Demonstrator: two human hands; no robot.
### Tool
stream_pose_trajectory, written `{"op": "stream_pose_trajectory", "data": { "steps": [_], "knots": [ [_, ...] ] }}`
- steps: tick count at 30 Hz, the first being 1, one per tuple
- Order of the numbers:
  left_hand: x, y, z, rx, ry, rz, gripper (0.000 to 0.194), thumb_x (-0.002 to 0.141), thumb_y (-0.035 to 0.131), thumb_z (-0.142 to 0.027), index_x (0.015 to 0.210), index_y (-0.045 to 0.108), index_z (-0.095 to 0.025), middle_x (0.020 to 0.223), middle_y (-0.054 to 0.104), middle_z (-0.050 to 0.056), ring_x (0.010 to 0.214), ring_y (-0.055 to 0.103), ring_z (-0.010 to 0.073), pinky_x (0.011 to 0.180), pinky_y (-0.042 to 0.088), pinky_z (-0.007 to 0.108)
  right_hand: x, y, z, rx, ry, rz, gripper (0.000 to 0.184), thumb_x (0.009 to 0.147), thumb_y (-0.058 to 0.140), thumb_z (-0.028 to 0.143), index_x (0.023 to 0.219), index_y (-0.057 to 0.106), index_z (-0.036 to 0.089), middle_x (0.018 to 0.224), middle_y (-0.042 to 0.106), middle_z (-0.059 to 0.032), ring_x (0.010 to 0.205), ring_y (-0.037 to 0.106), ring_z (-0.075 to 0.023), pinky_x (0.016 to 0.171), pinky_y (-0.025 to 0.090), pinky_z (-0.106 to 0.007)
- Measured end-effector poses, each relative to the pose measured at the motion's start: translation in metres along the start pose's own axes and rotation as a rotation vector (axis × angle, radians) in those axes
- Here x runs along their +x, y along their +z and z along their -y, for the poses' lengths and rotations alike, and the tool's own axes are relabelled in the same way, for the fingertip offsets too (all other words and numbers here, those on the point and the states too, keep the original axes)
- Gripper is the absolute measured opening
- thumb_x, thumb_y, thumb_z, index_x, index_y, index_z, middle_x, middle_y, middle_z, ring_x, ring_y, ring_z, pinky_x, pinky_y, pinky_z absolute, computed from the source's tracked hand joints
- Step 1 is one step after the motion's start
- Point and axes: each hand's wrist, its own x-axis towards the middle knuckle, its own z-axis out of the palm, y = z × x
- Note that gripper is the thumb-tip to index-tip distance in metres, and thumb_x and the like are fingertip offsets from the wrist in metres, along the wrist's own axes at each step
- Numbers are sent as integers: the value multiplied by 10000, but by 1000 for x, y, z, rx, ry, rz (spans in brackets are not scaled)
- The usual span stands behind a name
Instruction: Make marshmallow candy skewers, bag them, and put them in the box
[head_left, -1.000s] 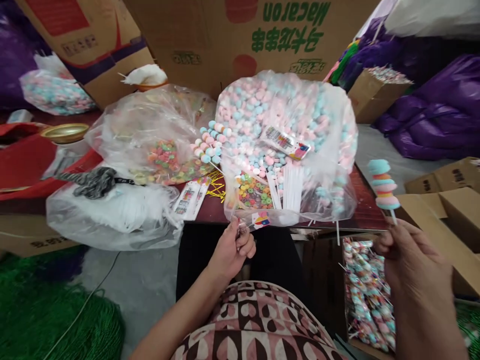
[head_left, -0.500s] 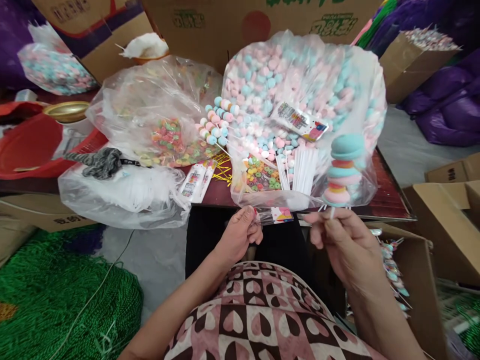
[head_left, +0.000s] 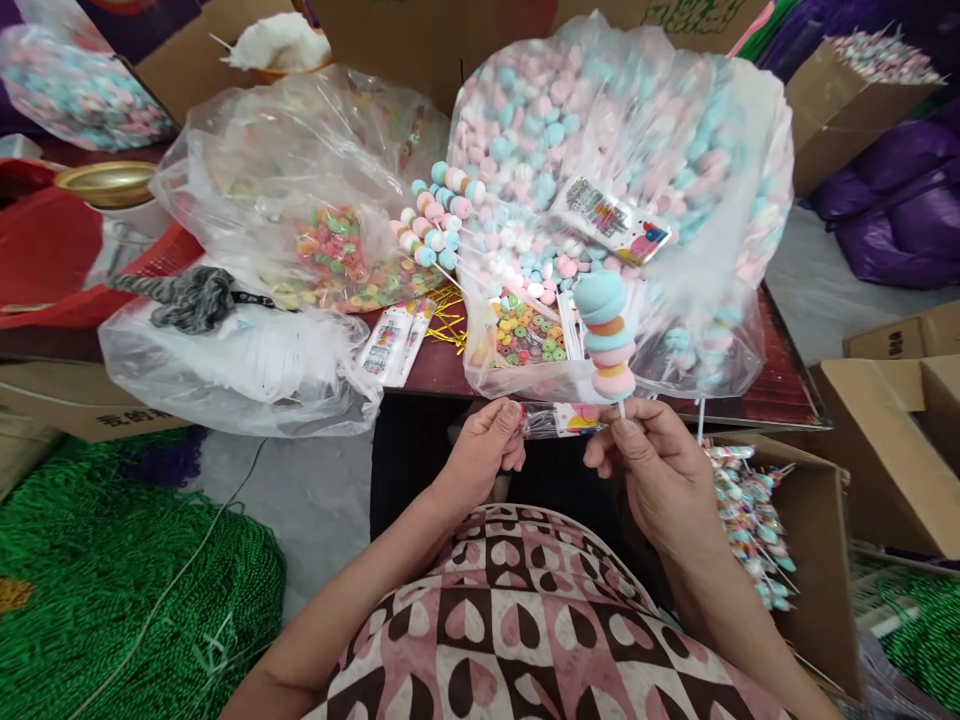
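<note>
My left hand pinches one end of a clear printed candy wrapper, held level just off the table's front edge. Upright in my right hand is a marshmallow skewer, its thin white stick between thumb and fingers. Blue and pink marshmallows alternate on it with orange and yellow gummy rings. The wrapper's right end reaches my right fingers; whether they touch it I cannot tell. Behind the skewer, a large clear bag holds loose pink, blue and white marshmallows. Several finished marshmallow skewers lie at its left side.
Gummy rings and a stack of printed wrappers rest on the large bag. To the left are a bag of white sticks and a red basket. An open carton with wrapped skewers stands low right; green cord covers the floor left.
My right hand has brought the marshmallow skewer left, close to the wrapper. My left hand keeps its pinch on the wrapper and has barely moved. The camera view has shifted slightly.
</note>
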Motion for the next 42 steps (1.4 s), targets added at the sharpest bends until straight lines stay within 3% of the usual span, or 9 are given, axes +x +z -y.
{"op": "stream_pose_trajectory", "data": {
  "steps": [3,6,10,18,23,28,32,36,42],
  "knots": [
    [-2,-1,-1,92,31,32,439,827,630,-584,695,479,-194,460,316,-108,384,313,48,456,355,214,-2,8,-3,37,69,98,228,905,616,451,941,546,237,687,654,21,558,630,-135,462,455,-229],
    [-4,-3,-2,209,59,26,395,850,611,-560,746,521,-190,477,387,-94,407,356,58,451,326,215,-5,15,-5,7,130,178,262,912,591,481,927,523,229,774,696,-2,534,643,-131,441,458,-230],
    [-5,-3,2,297,46,11,380,842,631,-539,759,554,-177,519,445,-78,435,385,53,452,303,203,-6,17,-9,-196,53,131,279,928,562,494,936,529,218,760,725,-1,409,546,-79,436,446,-218],
    [4,-10,-11,-280,-33,-41,400,804,704,-511,697,504,-181,444,229,-125,351,248,43,415,335,190,-2,-9,5,0,-24,-37,180,875,686,376,946,601,235,738,730,13,440,580,-86,421,452,-189],
    [4,-21,-21,-490,-59,31,381,902,605,-449,659,507,-173,450,205,-103,352,241,54,407,327,186,-18,-40,8,-78,11,28,110,869,696,326,940,671,245,695,711,8,469,582,-100,439,493,-201],
    [5,-24,-18,-554,-67,66,450,961,498,-441,606,495,-165,455,212,-87,356,252,58,411,337,193,-28,-55,-4,-182,25,60,115,893,662,350,953,682,254,679,693,10,482,595,-103,437,510,-197],
    [5,-23,-17,-510,-57,51,369,924,570,-440,680,565,-164,449,205,-98,349,250,59,399,330,191,-26,-59,-5,-288,31,76,152,899,647,379,950,667,236,670,688,-2,482,603,-110,438,522,-204],
    [6,-22,-16,-479,-42,36,387,863,655,-457,645,519,-168,451,213,-102,353,254,53,398,338,184,-25,-64,-6,-366,20,92,193,902,633,406,927,662,217,665,678,-11,474,597,-109,432,519,-200],
    [8,-25,-12,-451,-45,32,348,859,659,-467,706,557,-173,456,204,-107,354,247,53,397,344,184,-29,-73,-13,-409,60,87,205,906,618,421,927,653,219,673,667,-5,490,602,-110,448,515,-199]
  ]
}}
